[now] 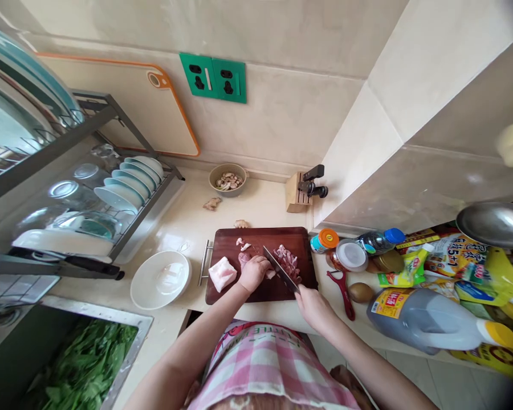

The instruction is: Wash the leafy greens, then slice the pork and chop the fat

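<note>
On the dark wooden cutting board point(256, 239), my left hand point(255, 273) presses down with curled fingers on a piece of raw meat point(244, 259). My right hand point(310, 304) grips the handle of a kitchen knife point(281, 270), whose blade lies slantwise beside my left fingertips. Right of the blade is a heap of cut meat point(287, 261). A white, fatty slab of pork point(223, 274) rests at the board's left, and small scraps point(243, 245) lie near its upper left part.
A white bowl point(161, 279) stands left of the board, near a dish rack point(141, 222) and a sink with leafy greens point(92, 364). Behind are ginger point(212, 204), a basket of sliced pieces point(228, 181) and a knife block point(297, 193). Rightward lie a red peeler point(344, 293) and a large jug point(423, 322).
</note>
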Available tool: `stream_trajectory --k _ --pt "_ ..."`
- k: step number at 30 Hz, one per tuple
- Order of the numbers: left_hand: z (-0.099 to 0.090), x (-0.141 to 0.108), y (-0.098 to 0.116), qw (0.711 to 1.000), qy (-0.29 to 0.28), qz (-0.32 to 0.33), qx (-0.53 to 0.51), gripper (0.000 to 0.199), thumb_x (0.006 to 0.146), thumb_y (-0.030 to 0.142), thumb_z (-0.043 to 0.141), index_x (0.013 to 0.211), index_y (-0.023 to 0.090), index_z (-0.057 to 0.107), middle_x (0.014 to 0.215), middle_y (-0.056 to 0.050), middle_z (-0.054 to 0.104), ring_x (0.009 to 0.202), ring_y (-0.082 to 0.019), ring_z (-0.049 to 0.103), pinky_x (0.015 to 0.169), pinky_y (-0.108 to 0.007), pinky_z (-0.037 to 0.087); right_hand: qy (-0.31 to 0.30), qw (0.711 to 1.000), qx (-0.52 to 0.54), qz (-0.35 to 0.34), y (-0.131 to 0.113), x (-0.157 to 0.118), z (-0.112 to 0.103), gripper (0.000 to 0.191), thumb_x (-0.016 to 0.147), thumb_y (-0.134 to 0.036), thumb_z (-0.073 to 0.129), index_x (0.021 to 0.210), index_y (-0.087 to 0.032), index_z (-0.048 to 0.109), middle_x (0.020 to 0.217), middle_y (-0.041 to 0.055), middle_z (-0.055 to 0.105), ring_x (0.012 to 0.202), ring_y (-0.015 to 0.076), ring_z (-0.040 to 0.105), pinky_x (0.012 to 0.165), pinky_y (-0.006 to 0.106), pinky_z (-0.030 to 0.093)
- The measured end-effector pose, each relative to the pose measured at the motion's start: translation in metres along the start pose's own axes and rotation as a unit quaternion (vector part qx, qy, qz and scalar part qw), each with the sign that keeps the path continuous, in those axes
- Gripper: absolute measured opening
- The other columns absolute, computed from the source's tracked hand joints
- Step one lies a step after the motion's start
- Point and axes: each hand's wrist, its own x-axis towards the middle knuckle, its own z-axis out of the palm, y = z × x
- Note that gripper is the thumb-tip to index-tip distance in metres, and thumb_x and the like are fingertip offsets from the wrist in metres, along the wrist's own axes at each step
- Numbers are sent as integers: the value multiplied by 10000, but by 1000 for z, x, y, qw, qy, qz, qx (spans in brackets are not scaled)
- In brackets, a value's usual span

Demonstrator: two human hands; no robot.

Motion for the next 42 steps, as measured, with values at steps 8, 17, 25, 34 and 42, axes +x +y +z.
stream_trajectory --k 8,17,25,34,42 --pt "2 -8 -2 997 53 -18 -58 213 855 221 447 834 185 656 856 -36 635 816 -132 570 763 -254 440 26 999 29 -7 -3 28 -2 263 874 -281 322 943 -175 552 876 99 651 814 178 604 664 246 347" --pt "13 -7 2 998 56 -1 -19 221 854 219 442 791 182 651 816 -39 617 776 -142 547 735 -263 447 1 1000 -13 -20 14 -3 -3 244 875 -267 316 879 -190 548 780 72 658 714 173 621 560 238 315" --pt "9 -16 9 992 103 12 -66 230 867 265 425 891 181 638 903 -50 613 850 -140 561 787 -272 470 43 998 32 -21 -6 36 1 279 876 -300 325 943 -167 561 872 99 663 818 183 620 654 237 367" --pt "16 -19 17 998 42 22 -37 247 868 299 420 852 195 644 904 -46 586 849 -149 531 774 -274 455 -18 1000 -8 -4 18 -10 -1 271 880 -285 300 886 -188 554 779 76 661 711 173 625 571 236 342" --pt "11 -25 10 999 40 25 -25 212 853 288 456 932 198 631 947 -43 579 884 -152 526 798 -283 451 27 999 7 -17 -24 48 -2 277 877 -306 327 931 -167 561 891 119 661 831 203 623 658 261 386"
